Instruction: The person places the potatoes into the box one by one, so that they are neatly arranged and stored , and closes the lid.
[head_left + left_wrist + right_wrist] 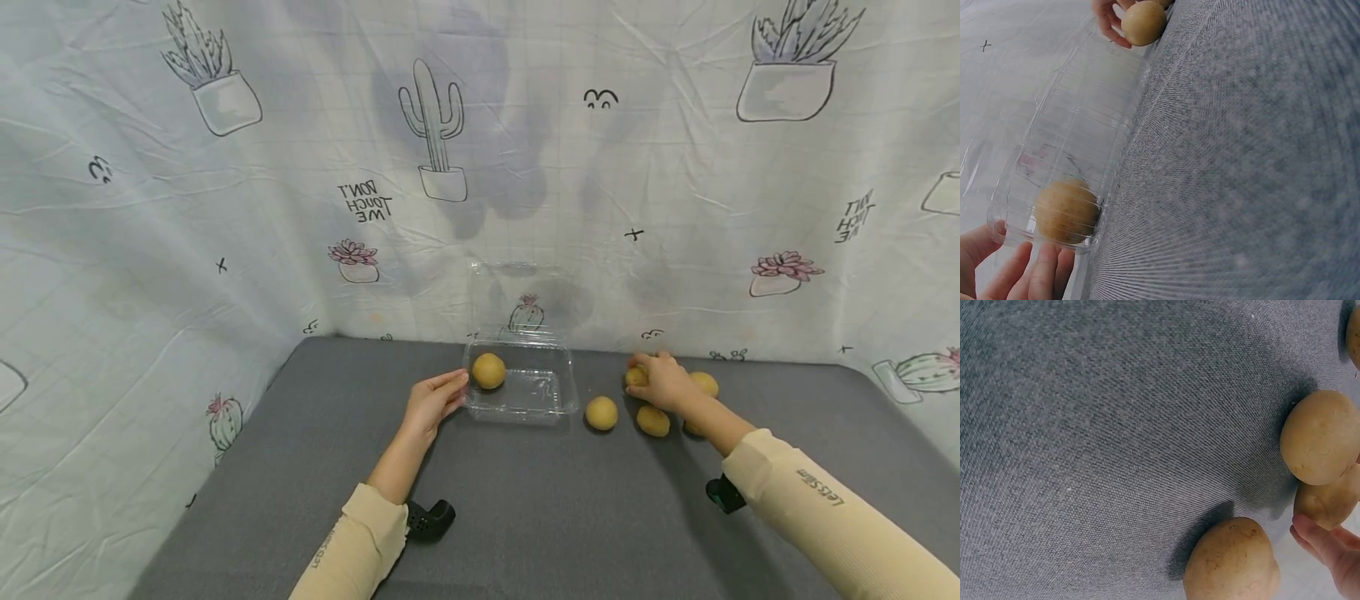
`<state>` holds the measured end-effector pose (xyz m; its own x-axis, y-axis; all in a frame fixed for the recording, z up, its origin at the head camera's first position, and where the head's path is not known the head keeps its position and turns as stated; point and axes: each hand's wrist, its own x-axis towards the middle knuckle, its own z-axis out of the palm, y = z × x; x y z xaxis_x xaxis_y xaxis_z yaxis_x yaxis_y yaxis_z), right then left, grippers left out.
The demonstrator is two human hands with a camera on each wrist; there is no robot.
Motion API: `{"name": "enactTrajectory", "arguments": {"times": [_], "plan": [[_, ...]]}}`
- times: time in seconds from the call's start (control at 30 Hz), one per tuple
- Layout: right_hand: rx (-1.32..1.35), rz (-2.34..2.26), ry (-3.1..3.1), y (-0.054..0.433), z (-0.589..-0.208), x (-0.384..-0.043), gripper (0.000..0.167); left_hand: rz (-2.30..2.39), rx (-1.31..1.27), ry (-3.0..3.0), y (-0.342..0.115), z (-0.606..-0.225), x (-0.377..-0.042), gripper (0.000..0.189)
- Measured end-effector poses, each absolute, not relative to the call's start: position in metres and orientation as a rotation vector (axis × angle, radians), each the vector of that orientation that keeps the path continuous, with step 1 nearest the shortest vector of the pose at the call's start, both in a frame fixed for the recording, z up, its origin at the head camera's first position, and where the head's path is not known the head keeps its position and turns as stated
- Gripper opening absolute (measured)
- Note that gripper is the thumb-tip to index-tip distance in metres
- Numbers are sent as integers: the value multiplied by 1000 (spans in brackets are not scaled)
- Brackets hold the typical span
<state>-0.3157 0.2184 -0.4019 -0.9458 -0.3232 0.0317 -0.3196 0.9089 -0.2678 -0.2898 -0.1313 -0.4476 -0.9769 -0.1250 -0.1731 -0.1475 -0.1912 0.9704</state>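
A clear plastic clamshell box [525, 410] stands on the grey table with its lid [525, 292] raised at the back. Inside, at its left end, lies one potato [489, 372]. My left hand [433, 403] grips the box's left side, thumb at the rim and fingers [1041, 269] against the outer wall. To the right of the box, my right hand [666, 383] holds a potato [636, 377] between thumb and fingers. In the right wrist view that potato [1329, 500] is partly hidden behind another potato [1320, 437] lying nearer.
More potatoes lie around my right hand: one between box and hand [602, 413], an oval one in front of it [653, 421], and others by the wrist [705, 383]. A patterned white curtain [525, 167] hangs behind the grey table [540, 508].
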Motion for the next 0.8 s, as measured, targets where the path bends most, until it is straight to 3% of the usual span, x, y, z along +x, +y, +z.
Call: {"name": "enactTrajectory", "arguments": {"times": [0.8], "plan": [[-589,-500,3104,221,-381,-320,34,2377,-327,2013,-132,-449,-288,32]]}}
